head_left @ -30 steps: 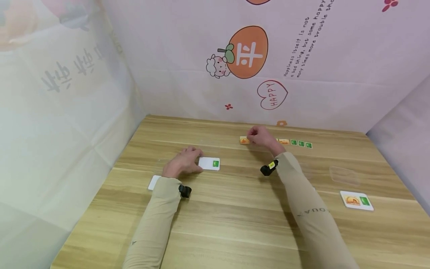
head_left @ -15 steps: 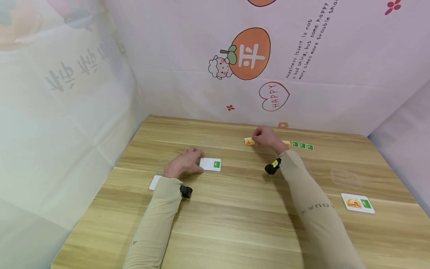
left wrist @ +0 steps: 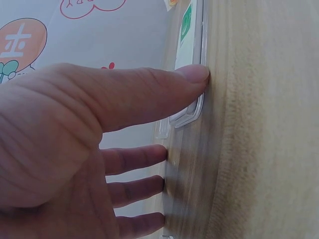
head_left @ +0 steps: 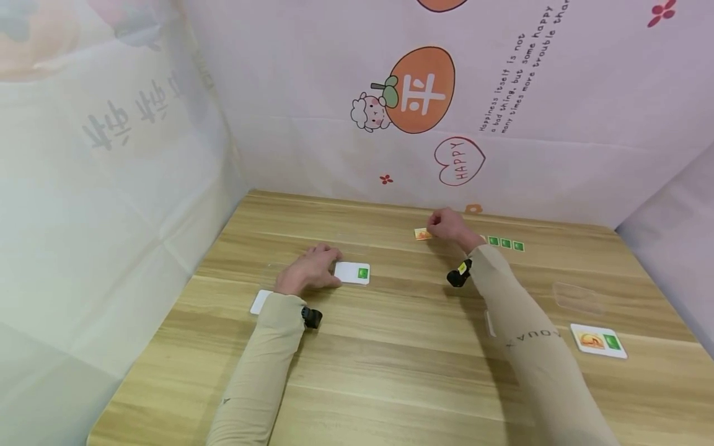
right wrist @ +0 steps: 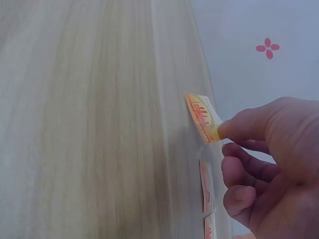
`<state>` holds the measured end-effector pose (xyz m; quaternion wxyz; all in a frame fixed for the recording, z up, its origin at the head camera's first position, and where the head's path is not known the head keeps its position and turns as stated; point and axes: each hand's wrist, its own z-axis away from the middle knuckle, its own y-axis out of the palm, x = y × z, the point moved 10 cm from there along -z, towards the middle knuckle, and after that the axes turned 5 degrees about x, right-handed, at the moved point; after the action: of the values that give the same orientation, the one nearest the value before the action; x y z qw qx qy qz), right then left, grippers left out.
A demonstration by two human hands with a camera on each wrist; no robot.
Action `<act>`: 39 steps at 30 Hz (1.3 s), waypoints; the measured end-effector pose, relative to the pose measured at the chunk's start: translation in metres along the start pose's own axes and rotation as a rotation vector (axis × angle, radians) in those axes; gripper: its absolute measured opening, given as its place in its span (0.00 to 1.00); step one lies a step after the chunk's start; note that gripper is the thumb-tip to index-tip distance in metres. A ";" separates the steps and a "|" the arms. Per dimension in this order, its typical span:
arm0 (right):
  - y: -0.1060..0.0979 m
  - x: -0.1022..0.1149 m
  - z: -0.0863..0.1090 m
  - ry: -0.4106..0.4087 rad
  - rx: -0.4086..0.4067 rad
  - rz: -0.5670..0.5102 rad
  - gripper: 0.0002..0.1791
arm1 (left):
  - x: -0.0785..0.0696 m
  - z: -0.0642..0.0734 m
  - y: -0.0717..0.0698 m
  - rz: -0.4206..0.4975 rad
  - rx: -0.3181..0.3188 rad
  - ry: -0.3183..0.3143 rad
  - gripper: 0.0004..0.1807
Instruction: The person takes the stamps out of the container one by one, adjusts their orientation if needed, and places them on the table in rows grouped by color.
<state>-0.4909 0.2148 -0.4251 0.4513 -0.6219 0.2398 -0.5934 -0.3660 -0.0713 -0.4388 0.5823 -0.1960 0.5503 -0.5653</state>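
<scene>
In the head view, my left hand (head_left: 311, 268) holds the left end of a white card (head_left: 348, 272) with a green stamp on its right side. The left wrist view shows the thumb pressed on the edge of the card's clear case (left wrist: 192, 117); several fingertips touch the table, and the index finger is hidden. At the back, my right hand (head_left: 450, 227) pinches an orange stamp (right wrist: 203, 117) by one end between thumb and index finger. More orange stamps (right wrist: 207, 186) lie under that hand, and several green stamps (head_left: 506, 243) continue the row to its right.
A white card (head_left: 598, 341) bearing an orange and a green stamp lies at right, near a clear plastic piece (head_left: 578, 298). Another white card (head_left: 260, 302) is partly covered by my left sleeve. The right sleeve covers part of a white-edged object (head_left: 489, 323). Printed cloth (head_left: 312, 155) backs the table.
My right hand has shifted slightly to the right with the orange stamp. The left hand stays on the white card. The head view has turned a little.
</scene>
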 end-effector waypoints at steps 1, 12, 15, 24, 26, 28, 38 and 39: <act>0.000 -0.001 0.000 0.003 -0.001 -0.001 0.08 | 0.000 0.000 0.000 -0.001 0.000 0.000 0.30; 0.002 -0.012 -0.006 0.048 0.014 0.006 0.08 | 0.001 -0.002 0.001 0.003 -0.002 -0.008 0.30; 0.002 -0.015 -0.008 0.053 0.020 0.015 0.07 | 0.000 -0.002 0.001 0.002 -0.004 -0.007 0.30; 0.005 -0.015 -0.007 0.080 0.021 0.022 0.08 | 0.002 -0.002 0.001 0.007 -0.008 -0.007 0.29; 0.005 -0.017 -0.007 0.084 0.021 0.021 0.08 | 0.002 -0.002 0.001 0.009 -0.004 -0.011 0.29; 0.005 -0.018 -0.007 0.082 0.016 0.027 0.08 | 0.002 -0.002 0.001 0.013 -0.001 -0.014 0.29; 0.006 -0.022 -0.009 0.081 0.020 0.041 0.08 | 0.001 -0.001 0.000 0.022 0.000 -0.013 0.29; 0.006 -0.022 -0.010 0.083 0.020 0.045 0.08 | 0.001 -0.001 0.000 0.024 0.001 -0.012 0.29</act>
<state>-0.5027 0.2281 -0.4425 0.4604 -0.5865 0.2665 -0.6108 -0.3670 -0.0716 -0.4397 0.5925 -0.1927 0.5488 -0.5574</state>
